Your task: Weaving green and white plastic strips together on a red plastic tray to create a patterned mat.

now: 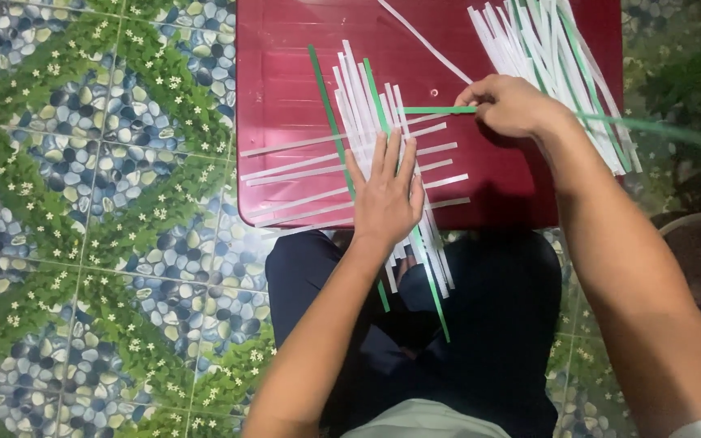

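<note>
Woven strips (367, 162) sit in the middle of the frame on a dark red table (277, 73), basically a half-made mat of thin white strips with a few green ones mixed in. The long ones run up and down and hang off the table's near edge over the person's dark trousers (496, 324), while the crosswise white ones stick out to the left and right. Left hand (384, 195) is laid flat on the weave, fingers spread and open, pressing the upright strips down just below center. Right hand (511, 104) is up toward the upper right, fingers closed in a pinch on the end of a green strip (436, 109) that lies sideways across the top of the weave. Just beside that hand, in the upper right corner of the table, there's a loose pile of spare strips (545, 49), mostly white with some green, fanned out. Floor (83, 203) on the left is tile printed with pebbles, leaves and little white flowers.
</note>
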